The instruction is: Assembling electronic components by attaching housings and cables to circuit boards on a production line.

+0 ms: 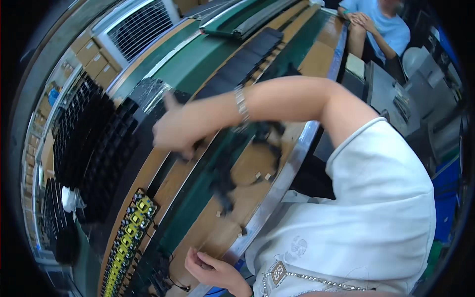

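**Hands at the workbench**

R hand (pixel 173 131) reached across to stacked black trays (pixel 106 148), fingers curled on a small dark part – blurred, can't tell what. L hand (pixel 210 270) lay loosely curled, holding nothing, on bench edge (pixel 277 185) nr the yellow parts (pixel 131 222).

Small black plastic parts (pixel 106 148) stand in close rows on the tabletop, filling the space just beyond and to the left of the right hand (pixel 173 131), whose knuckles reach their edge. Under that hand's fingers a dark piece (pixel 190 154) is blurred beyond telling. A strip of circuit boards (pixel 129 232) with yellow and black components lies lengthwise just left of the left hand (pixel 210 270), which curls loosely at the tabletop's near edge.
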`<state>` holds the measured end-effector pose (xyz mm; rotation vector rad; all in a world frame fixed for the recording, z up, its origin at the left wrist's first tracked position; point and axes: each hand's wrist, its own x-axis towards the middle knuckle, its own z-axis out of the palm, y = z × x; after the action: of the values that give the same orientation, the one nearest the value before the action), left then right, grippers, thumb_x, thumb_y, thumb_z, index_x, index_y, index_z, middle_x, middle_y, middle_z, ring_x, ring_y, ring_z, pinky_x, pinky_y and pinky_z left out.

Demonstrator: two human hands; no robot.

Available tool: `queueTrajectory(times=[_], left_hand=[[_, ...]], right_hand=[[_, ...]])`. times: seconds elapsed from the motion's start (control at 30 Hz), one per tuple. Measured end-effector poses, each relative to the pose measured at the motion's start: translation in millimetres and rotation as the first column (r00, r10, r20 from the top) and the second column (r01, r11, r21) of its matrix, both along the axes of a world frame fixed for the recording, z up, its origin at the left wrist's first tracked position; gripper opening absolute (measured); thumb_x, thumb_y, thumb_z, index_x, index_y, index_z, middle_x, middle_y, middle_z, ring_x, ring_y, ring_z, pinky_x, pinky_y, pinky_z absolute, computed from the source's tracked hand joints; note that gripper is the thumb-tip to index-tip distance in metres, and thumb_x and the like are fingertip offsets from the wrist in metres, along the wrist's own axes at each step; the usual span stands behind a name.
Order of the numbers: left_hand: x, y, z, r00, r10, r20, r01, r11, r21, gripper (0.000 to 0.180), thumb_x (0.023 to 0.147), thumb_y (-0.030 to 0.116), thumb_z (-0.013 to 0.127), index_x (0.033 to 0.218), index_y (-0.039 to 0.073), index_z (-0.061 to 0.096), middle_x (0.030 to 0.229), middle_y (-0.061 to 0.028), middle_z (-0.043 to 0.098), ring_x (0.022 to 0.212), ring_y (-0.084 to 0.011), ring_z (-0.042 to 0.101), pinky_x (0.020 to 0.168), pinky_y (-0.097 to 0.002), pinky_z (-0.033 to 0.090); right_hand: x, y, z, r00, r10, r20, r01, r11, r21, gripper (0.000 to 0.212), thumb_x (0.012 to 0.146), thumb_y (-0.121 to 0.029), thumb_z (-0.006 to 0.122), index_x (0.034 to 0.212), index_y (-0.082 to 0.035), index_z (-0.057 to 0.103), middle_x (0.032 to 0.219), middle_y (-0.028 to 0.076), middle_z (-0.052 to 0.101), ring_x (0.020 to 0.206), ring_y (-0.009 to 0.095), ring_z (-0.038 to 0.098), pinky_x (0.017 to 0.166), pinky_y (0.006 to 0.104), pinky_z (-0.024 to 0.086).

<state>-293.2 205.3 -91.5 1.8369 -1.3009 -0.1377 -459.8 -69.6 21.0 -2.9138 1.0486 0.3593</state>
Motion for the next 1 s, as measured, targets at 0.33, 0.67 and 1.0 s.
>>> queueTrajectory(times=[0.33,0.67,1.0], left_hand=[[16.3,-3.2,-3.6,0.953,0.04,-0.3,-0.013,0.996,0.092,0.021,0.101,0.009,0.047,0.108,-0.001,0.064,0.092,-0.0087,0.066,0.074,-0.0219,0.055,0.071,-0.0324,0.046],[13.7,-5.2,-8.9,0.962,-0.067,-0.265,0.091,0.992,0.082,0.024,0.101,0.01,0.044,0.108,0.001,0.065,0.089,-0.0056,0.067,0.069,-0.0194,0.053,0.068,-0.0323,0.044],[8.9,1.2,5.1,0.82,0.058,-0.57,-0.091,0.995,-0.03,0.024,0.102,0.013,0.045,0.11,-0.002,0.063,0.086,-0.0088,0.068,0.06,-0.0154,0.055,0.057,-0.0275,0.045]], right_hand=[[-285.2,-48.4,-2.3,0.643,-0.696,-0.318,0.601,0.717,-0.353,0.076,0.059,-0.011,0.091,0.128,-0.023,0.063,0.119,0.003,0.067,0.115,0.032,0.057,0.088,0.0707,0.036],[-63.3,-96.2,-25.0,0.829,-0.185,0.528,0.272,0.958,-0.092,0.039,0.084,-0.011,0.073,0.121,-0.001,0.068,0.108,0.013,0.073,0.082,0.024,0.069,0.076,0.0346,0.056],[66.6,-133.6,-91.1,0.853,0.156,0.499,-0.089,0.984,-0.155,0.013,0.083,-0.012,0.069,0.09,-0.002,0.067,0.094,0.01,0.064,0.079,0.032,0.062,0.072,0.0396,0.05]])
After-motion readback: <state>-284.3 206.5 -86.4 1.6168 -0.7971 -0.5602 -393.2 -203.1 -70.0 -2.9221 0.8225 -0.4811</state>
